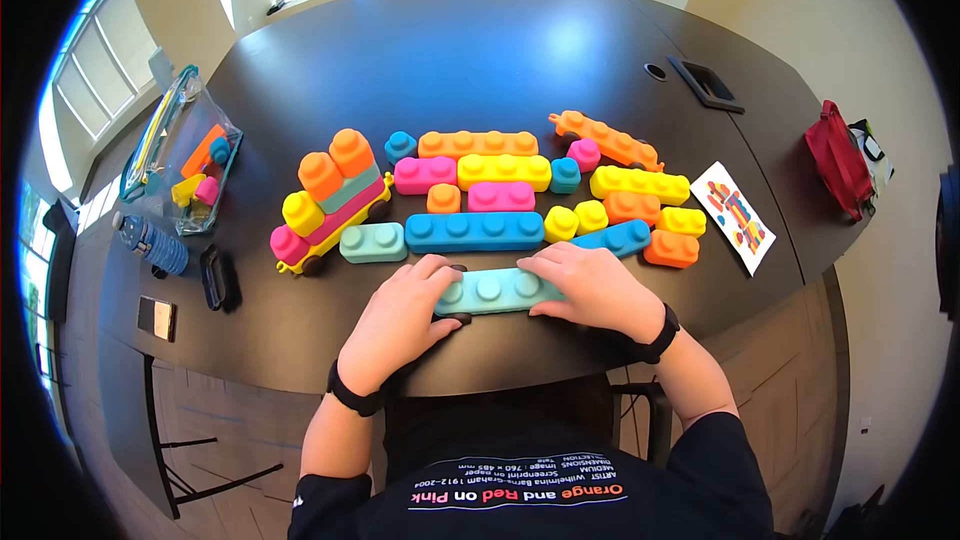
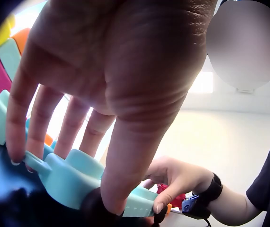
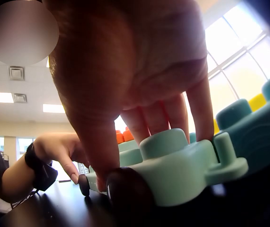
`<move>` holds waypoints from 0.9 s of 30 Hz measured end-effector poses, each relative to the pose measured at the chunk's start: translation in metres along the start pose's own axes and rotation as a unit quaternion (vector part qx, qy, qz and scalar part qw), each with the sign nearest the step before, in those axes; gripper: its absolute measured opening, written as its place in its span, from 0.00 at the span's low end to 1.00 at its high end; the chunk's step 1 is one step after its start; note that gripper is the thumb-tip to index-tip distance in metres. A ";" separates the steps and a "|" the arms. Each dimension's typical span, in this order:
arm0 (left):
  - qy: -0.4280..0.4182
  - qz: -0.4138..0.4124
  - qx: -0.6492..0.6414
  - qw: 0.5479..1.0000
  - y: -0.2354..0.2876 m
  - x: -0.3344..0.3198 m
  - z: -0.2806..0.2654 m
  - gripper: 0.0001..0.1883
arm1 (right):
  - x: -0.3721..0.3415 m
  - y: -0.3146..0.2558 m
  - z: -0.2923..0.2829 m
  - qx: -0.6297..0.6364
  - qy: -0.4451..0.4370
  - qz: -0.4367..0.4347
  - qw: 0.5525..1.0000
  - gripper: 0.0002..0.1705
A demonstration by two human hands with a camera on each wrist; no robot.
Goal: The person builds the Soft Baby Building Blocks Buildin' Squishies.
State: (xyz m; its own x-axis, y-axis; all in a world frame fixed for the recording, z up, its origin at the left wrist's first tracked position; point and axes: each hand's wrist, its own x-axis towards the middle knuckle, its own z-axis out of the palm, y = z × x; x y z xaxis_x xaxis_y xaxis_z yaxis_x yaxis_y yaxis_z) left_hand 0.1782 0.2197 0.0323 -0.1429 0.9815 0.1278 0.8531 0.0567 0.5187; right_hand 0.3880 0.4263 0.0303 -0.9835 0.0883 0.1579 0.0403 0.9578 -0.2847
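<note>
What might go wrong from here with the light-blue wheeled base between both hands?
The light-blue base has dark wheels, so it might roll if the left hand and right hand let go. Pushed away from the person, it could knock the long blue block close beyond it.

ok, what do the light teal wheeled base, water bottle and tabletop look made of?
Light teal wheeled base: likely molded plastic, matte to satin; smooth rounded edges, even color. Could be rubbery.
Water bottle: probably thin clear plastic, glossy; see-through with highlights.
Tabletop: perhaps laminate, semi-gloss; dark, flat, with a blurred bluish sheen. Painted or stained wood isn't ruled out.
</note>
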 end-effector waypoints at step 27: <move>-0.004 -0.034 0.021 0.999 0.003 -0.006 -0.001 0.29 | 0.100 0.084 -0.061 -0.077 0.074 0.046 0.993 0.15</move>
State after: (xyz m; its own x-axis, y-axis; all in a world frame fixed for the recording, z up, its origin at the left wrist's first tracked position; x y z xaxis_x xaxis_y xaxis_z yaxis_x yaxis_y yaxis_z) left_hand 0.1815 0.2139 0.0338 -0.1974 0.9765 0.0865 0.8615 0.1307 0.4906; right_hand 0.3037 0.5328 0.0800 -0.9383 0.2054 0.2782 0.1661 0.9733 -0.1584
